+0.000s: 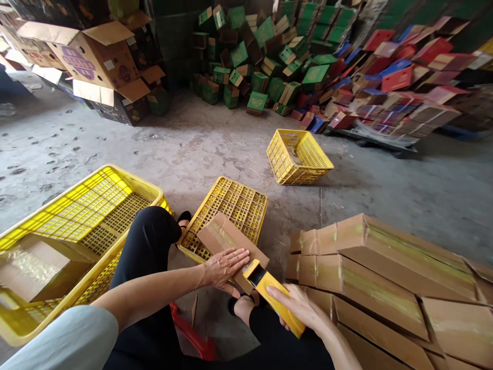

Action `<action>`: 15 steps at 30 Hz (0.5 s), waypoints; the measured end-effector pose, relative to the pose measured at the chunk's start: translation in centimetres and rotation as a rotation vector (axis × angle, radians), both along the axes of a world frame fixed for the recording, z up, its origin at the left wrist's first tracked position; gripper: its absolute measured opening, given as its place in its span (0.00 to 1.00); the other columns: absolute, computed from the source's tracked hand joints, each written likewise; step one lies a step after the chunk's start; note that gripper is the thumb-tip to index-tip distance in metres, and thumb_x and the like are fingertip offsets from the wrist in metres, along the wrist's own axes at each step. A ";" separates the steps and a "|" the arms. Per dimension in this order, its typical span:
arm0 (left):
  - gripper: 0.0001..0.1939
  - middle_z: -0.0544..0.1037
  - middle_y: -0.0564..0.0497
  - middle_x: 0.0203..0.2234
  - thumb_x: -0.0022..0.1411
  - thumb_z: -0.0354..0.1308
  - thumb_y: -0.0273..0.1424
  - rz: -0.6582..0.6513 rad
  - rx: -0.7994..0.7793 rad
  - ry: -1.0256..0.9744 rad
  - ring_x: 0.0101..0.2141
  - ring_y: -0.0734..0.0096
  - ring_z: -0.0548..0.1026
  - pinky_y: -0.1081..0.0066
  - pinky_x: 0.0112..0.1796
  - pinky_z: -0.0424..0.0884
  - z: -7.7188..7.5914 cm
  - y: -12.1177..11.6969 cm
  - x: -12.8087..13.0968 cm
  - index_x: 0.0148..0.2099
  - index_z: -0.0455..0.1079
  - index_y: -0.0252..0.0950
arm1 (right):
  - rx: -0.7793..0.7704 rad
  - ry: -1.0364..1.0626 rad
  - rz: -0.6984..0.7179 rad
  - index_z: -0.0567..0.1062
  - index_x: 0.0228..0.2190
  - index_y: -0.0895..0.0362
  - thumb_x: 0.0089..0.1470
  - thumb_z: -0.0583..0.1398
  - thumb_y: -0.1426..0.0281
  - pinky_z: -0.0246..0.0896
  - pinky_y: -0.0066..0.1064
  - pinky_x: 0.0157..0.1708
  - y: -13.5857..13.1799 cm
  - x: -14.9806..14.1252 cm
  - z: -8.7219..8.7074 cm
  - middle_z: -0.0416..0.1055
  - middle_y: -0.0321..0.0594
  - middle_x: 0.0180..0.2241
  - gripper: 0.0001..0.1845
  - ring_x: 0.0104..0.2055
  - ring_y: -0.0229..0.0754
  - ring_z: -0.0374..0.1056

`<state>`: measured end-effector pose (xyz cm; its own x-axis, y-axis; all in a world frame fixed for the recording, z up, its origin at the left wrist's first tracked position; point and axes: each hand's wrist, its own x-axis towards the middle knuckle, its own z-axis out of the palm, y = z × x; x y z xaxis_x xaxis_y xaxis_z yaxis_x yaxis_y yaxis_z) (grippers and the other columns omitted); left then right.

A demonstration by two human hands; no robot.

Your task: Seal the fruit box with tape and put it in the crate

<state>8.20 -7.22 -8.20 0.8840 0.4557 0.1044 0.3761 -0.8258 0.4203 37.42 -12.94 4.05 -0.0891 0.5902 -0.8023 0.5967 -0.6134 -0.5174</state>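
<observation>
My left hand (225,270) lies flat, fingers stretched, on a narrow cardboard box (223,231) with clear tape along its top. This box rests at a slant on an upturned yellow plastic crate (234,198) between my legs. In my right hand (298,306) is a long yellow hand tool with a dark front end (275,298); its exact kind is not clear. The tool's front end is at the box's near right end, close to my left fingertips. Whether it touches the cardboard I cannot tell.
To my left stands a large yellow crate (154,192) holding a taped carton (34,267). Taped cartons (385,288) are stacked at right. Another yellow crate (300,172) sits ahead. Green boxes (258,100) and red-blue boxes (396,77) are heaped behind. A red object (192,336) lies below me.
</observation>
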 end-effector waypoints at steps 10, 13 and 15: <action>0.62 0.42 0.33 0.76 0.65 0.45 0.69 0.011 0.061 -0.018 0.75 0.46 0.46 0.53 0.72 0.46 0.6 -1.3 0.9 0.79 0.33 0.25 | 0.028 -0.020 -0.048 0.70 0.34 0.54 0.49 0.63 0.36 0.69 0.27 0.19 -1.5 0.6 0.5 0.73 0.36 0.16 0.34 0.18 0.43 0.74; 0.62 0.42 0.34 0.76 0.66 0.44 0.68 -0.037 0.069 -0.022 0.75 0.47 0.46 0.54 0.72 0.46 0.5 -1.8 1.5 0.79 0.29 0.26 | 0.029 -0.014 -0.044 0.70 0.35 0.55 0.50 0.62 0.36 0.70 0.28 0.19 -1.7 0.7 0.1 0.74 0.37 0.16 0.34 0.18 0.43 0.73; 0.61 0.42 0.34 0.76 0.67 0.43 0.68 -0.044 0.064 -0.020 0.75 0.47 0.46 0.53 0.72 0.46 0.3 -2.0 1.7 0.79 0.29 0.26 | 0.045 -0.007 -0.034 0.70 0.35 0.55 0.52 0.62 0.37 0.70 0.28 0.19 -1.7 0.6 0.2 0.74 0.37 0.16 0.33 0.18 0.43 0.73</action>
<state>9.89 -9.17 -7.86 0.9003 0.4086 0.1499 0.3312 -0.8666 0.3733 38.02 -14.66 4.22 -0.0633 0.6285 -0.7752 0.5795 -0.6092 -0.5413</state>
